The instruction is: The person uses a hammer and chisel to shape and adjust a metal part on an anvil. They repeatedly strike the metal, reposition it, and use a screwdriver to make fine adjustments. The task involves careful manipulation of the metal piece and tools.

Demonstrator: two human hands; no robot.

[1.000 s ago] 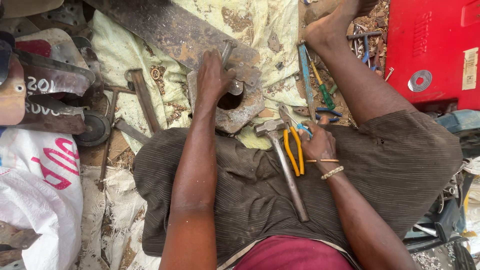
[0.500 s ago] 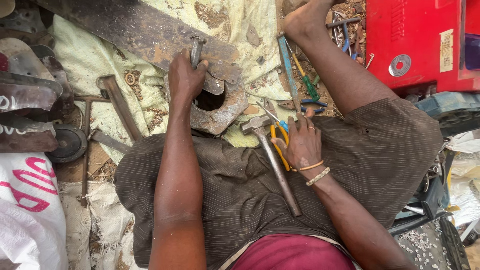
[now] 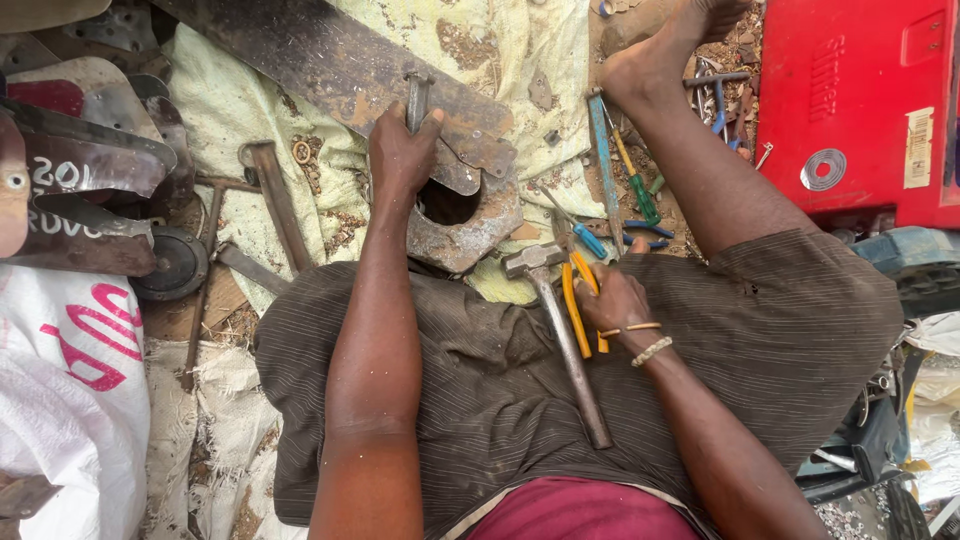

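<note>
- The left hand grips a metal rod standing on the rusty ring-shaped metal part.
- The right hand closes around yellow-handled pliers on the lap.
- A hammer lies just beside the pliers, across the dark cloth.

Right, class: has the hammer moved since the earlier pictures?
No. The hammer still lies across the lap, its head beside the lower right edge of the rusty holed plate.

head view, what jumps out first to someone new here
The left hand grips a metal tool over a rusty plate with a hole at centre. On the lap, the right hand rests on yellow-handled pliers beside a hammer. A bright red box fills the top right.
</note>
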